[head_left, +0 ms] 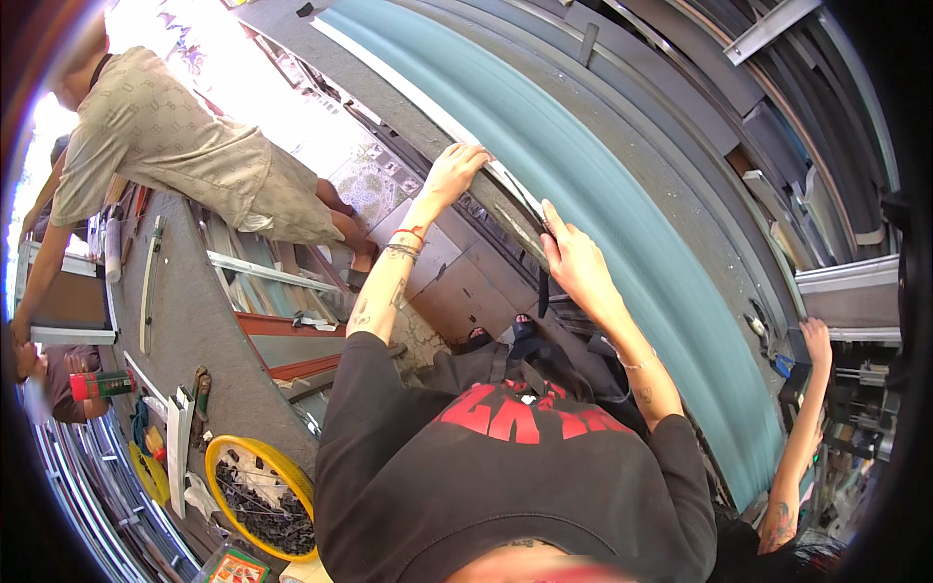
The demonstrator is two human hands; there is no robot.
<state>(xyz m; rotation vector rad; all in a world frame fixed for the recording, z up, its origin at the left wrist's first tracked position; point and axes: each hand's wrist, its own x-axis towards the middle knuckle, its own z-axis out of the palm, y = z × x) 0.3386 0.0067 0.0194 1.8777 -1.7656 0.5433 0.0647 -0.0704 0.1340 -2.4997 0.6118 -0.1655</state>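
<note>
A long teal panel with lengthwise bands lies on a grey workbench in front of me. Along its near edge runs a narrow white strip. My left hand is closed over this strip, fingertips on its far side. Further right along the same edge, my right hand pinches a thin dark strip, with the thumb and index finger together near its end. The two hands are a short way apart. The undersides of the fingers are hidden.
At the left, a person in a light patterned shirt leans over another bench. A yellow-rimmed tray holds small black pieces. Another person's arm reaches in from the right. Metal profiles fill the racks beyond. Pliers lie near the teal panel.
</note>
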